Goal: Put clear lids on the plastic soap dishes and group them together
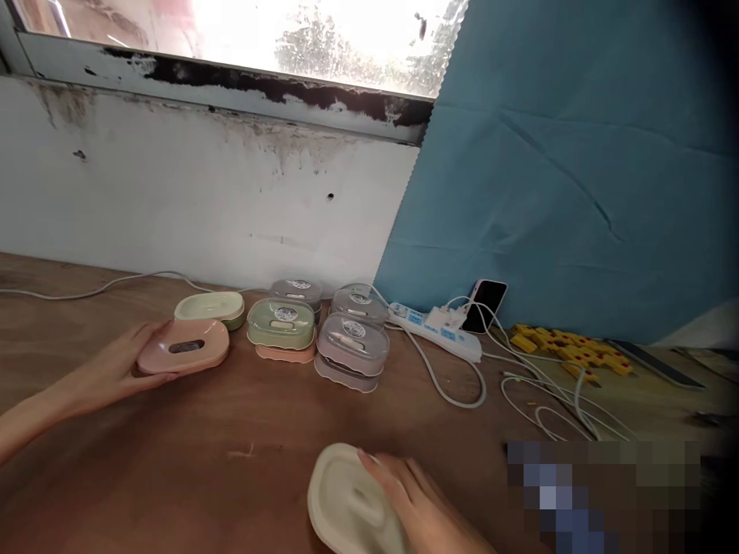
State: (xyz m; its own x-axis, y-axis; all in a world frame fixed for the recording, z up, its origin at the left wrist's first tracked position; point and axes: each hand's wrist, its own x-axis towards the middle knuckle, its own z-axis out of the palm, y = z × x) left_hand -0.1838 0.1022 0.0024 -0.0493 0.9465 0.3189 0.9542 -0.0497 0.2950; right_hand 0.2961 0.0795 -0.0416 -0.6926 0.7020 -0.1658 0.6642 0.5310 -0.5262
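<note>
My left hand point(118, 365) grips the left end of a pink soap dish point(185, 346) that rests on the wooden table point(242, 431). At the table's near edge my right hand point(419, 504) holds a cream-white soap dish part point(346, 504), with the fingers curled over its right side. Behind the pink dish lies a pale green-white dish point(211, 306). To its right stand a green dish with a clear lid point(281, 323) on a pink base, and several clear-lidded grey dishes point(352, 342), some stacked.
A white power strip point(436, 329) with plugs and white cables point(543, 392) lies to the right, with a phone point(486, 305) leaning on the blue sheet point(577, 169). Yellow blocks point(563, 348) lie further right. A white wall and a window are behind.
</note>
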